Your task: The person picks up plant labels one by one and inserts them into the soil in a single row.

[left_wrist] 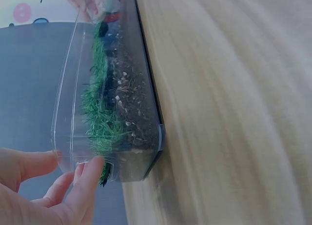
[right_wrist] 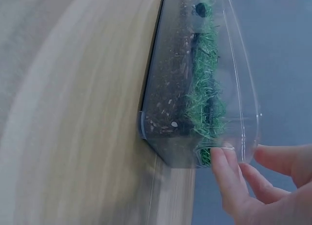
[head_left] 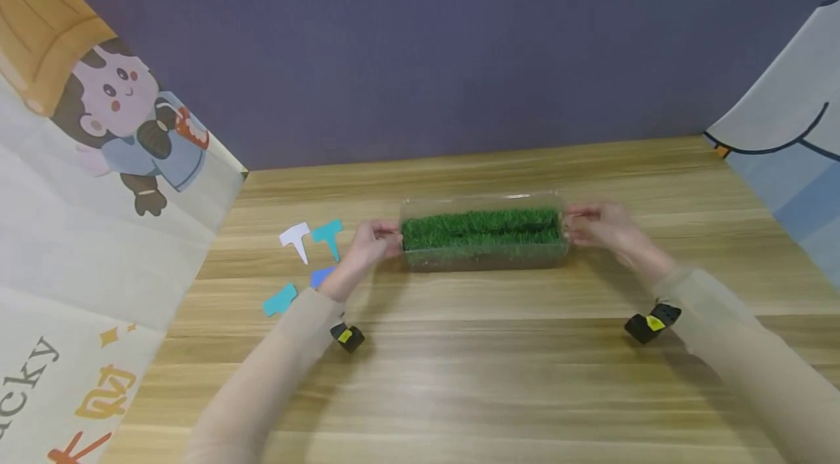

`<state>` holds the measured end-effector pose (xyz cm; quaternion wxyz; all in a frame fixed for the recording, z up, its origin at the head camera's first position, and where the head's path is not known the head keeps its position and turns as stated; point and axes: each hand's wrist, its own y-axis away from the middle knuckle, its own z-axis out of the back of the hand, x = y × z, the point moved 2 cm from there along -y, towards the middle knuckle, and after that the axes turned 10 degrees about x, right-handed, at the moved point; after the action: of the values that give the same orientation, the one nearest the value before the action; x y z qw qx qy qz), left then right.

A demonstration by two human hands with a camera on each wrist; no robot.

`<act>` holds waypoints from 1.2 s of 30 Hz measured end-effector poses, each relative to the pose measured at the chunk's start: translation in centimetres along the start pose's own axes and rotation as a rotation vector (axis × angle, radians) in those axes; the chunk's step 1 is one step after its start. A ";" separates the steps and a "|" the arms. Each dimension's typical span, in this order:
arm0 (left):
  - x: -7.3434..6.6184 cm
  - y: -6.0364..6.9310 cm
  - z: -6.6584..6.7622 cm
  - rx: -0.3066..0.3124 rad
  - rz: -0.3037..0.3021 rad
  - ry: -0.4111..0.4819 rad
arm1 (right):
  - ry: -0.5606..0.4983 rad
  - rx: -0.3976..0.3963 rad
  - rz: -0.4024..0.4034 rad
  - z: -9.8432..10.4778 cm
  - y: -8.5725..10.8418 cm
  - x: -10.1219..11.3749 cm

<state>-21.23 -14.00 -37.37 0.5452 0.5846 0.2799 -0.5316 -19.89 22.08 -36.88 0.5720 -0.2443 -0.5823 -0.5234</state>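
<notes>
Transparent planter box (head_left: 484, 261), soil and grass (head_left: 479, 222) inside, is spanning mid-tabletop (head_left: 472, 362); can't tell if its base is touching. Left hand (head_left: 369, 246) and right hand (head_left: 609, 229) are pinching opposite ends, nearly closed. T-shaped plant labels (head_left: 327, 231) are lying near the left.

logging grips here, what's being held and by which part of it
The clear container of grass: the left hand and right hand grip its opposite short ends, towards the top.
</notes>
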 end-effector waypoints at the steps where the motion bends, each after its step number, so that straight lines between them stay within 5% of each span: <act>1: -0.5 0.8 -0.3 0.007 0.005 0.006 | -0.002 0.004 -0.002 -0.1 0.2 -0.1; 7: -1.6 3.6 -0.9 0.042 0.010 0.005 | 0.004 0.017 -0.001 -0.6 0.9 -0.4; 15: 0.9 3.0 -0.6 0.013 -0.032 -0.029 | -0.010 0.035 0.015 -0.6 1.4 -0.9; 36: 2.0 4.9 -1.0 -0.031 -0.051 -0.076 | -0.026 0.052 0.008 -1.5 3.3 -1.6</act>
<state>-15.95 -14.75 -37.72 0.5509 0.5482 0.2820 -0.5626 -15.98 22.33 -37.57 0.5725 -0.2383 -0.6024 -0.5026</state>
